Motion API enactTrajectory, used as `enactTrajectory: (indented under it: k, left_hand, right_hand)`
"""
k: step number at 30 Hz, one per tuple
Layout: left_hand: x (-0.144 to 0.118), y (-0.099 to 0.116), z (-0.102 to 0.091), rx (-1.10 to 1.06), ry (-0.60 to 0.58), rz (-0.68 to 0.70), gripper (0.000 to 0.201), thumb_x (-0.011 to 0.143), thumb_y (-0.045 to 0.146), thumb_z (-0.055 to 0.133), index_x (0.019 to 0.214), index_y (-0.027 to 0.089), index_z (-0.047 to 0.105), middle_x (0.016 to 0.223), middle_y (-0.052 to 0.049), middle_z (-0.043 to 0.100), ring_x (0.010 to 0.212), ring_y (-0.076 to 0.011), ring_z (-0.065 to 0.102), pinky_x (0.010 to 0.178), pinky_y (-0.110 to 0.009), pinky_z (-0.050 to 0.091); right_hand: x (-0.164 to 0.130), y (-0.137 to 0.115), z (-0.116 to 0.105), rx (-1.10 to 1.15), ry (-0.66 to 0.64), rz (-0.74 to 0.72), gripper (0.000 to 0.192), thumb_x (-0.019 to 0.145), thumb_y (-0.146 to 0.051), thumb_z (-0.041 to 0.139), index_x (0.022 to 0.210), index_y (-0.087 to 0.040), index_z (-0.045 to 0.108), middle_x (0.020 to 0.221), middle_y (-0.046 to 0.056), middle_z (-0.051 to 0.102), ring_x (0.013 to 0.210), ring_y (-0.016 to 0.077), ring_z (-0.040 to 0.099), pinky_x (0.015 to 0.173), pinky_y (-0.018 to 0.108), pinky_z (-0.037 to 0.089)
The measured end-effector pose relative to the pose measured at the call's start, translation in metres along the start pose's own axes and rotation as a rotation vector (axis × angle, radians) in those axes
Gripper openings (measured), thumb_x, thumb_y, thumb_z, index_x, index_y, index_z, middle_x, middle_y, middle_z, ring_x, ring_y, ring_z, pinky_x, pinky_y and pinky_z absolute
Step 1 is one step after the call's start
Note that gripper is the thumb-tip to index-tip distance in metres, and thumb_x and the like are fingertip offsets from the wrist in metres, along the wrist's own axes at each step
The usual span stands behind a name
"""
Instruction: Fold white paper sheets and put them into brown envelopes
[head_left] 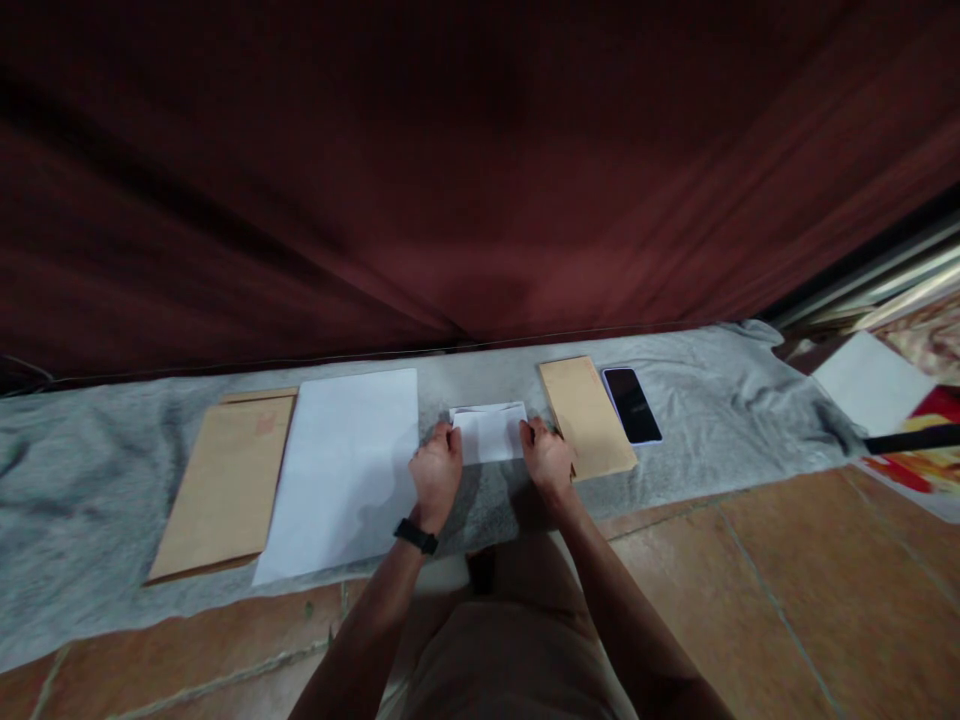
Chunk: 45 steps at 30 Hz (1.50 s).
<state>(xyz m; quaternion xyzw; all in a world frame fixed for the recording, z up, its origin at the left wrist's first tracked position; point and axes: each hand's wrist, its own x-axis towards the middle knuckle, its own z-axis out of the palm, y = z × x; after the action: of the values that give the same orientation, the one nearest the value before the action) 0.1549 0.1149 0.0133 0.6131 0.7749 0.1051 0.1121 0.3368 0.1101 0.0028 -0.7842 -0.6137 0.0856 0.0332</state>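
1. a folded white paper (489, 432) lies at the middle of the frame on a grey cloth (90, 470) spread over a tiled floor (750, 600).
2. the left hand (436, 473) grips the paper's left edge; a black watch (415, 536) sits on that wrist.
3. the right hand (548, 459) grips its right edge.
4. left of centre lie a large white sheet (341, 470) and a big brown envelope (225, 485).
5. right of centre lie a small brown envelope (586, 415) and a dark phone (631, 404).
6. a dark red curtain (450, 160) fills the upper frame.
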Motion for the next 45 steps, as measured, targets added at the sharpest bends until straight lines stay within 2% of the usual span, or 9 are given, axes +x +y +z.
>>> enactTrajectory:
  k: [10,20,38,45]
  left_hand:
    - [0.007,0.003,0.000,0.040,-0.012,-0.023,0.039,0.105,0.043,0.039,0.118,0.023,0.070,0.082,-0.008,0.076,0.071,-0.0229,0.071,0.065,-0.030,0.046]
    - [0.007,0.004,0.001,0.057,-0.004,-0.018,0.038,0.105,0.043,0.039,0.120,0.024,0.068,0.084,-0.008,0.077,0.075,-0.0242,0.073,0.066,-0.030,0.046]
    - [0.006,0.003,0.003,0.163,0.012,0.026,0.043,0.106,0.042,0.033,0.124,0.020,0.065,0.079,-0.010,0.076,0.074,-0.0262,0.074,0.067,-0.032,0.051]
    - [0.007,0.001,0.006,0.185,0.010,0.047,0.044,0.107,0.042,0.033,0.127,0.019,0.063,0.079,-0.010,0.076,0.074,-0.0243,0.074,0.068,-0.030,0.052]
  right_hand:
    - [0.004,-0.004,-0.001,-0.025,0.034,0.001,0.037,0.109,-0.040,0.040,0.116,-0.016,0.067,0.084,0.011,0.078,0.074,0.0203,0.074,0.063,0.023,0.041]
    - [0.006,-0.005,0.003,-0.038,0.048,0.013,0.038,0.109,-0.041,0.039,0.115,-0.017,0.067,0.083,0.010,0.078,0.072,0.0194,0.073,0.060,0.023,0.038]
    - [0.009,-0.005,-0.001,-0.039,0.046,0.009,0.037,0.108,-0.042,0.041,0.115,-0.017,0.068,0.081,0.011,0.078,0.072,0.0182,0.074,0.063,0.022,0.041]
    - [0.011,-0.005,0.000,-0.042,0.025,0.005,0.037,0.108,-0.042,0.040,0.115,-0.017,0.067,0.084,0.011,0.078,0.073,0.0183,0.074,0.064,0.022,0.041]
